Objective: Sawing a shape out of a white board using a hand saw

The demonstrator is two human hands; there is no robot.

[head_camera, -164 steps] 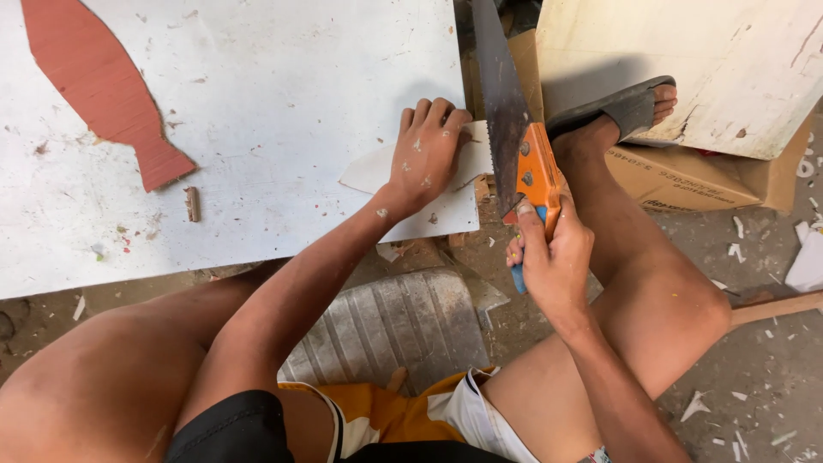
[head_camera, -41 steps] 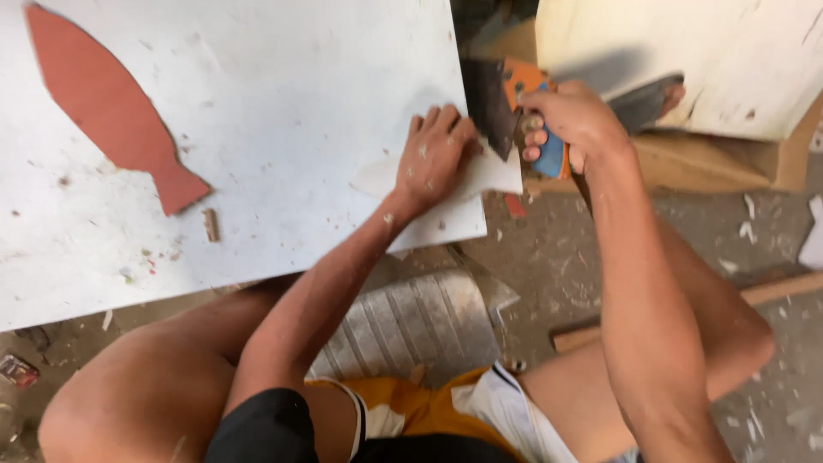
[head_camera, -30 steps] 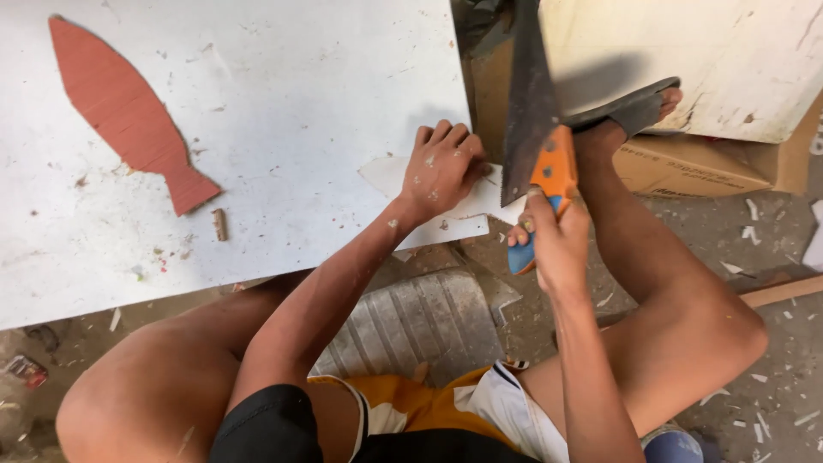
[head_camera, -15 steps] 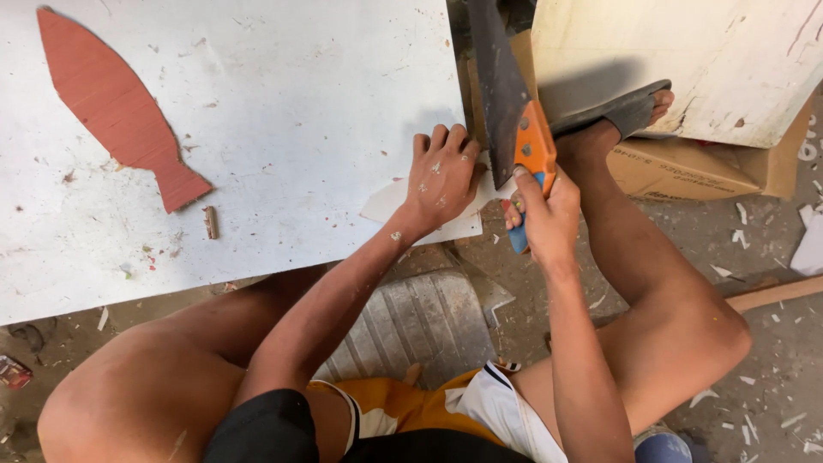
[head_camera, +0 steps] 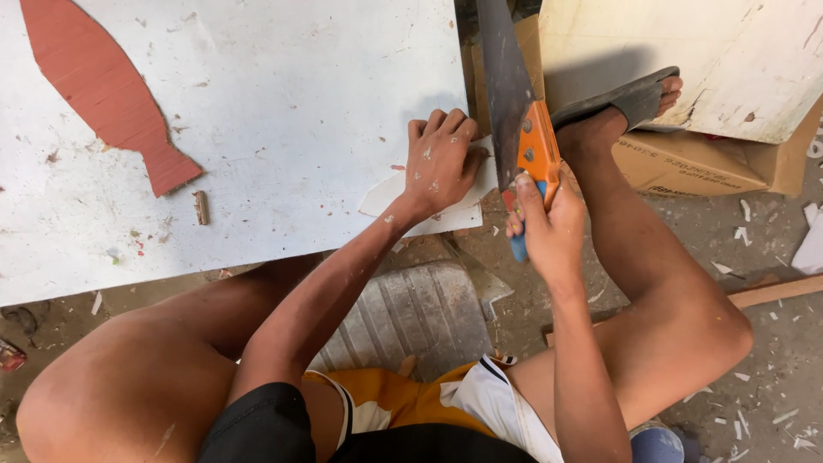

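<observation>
Right hand (head_camera: 549,227): clenched around the orange and blue handle of a hand saw (head_camera: 514,111); the index finger is laid along the handle.
Saw blade: dark, held at the right edge of the white board (head_camera: 283,111), running up out of view.
Left hand (head_camera: 439,159): pressed flat, fingers bent, on a pale paper template (head_camera: 386,193) near the board's lower right corner; nothing is gripped.
Board: laid flat, dusted with chips; a small wooden stub (head_camera: 201,207) is seen on it.
Red shape (head_camera: 103,86): a fish-like cut-out at the board's upper left.
Foot: in a grey sandal (head_camera: 621,99), set against a cardboard box (head_camera: 703,159).
</observation>
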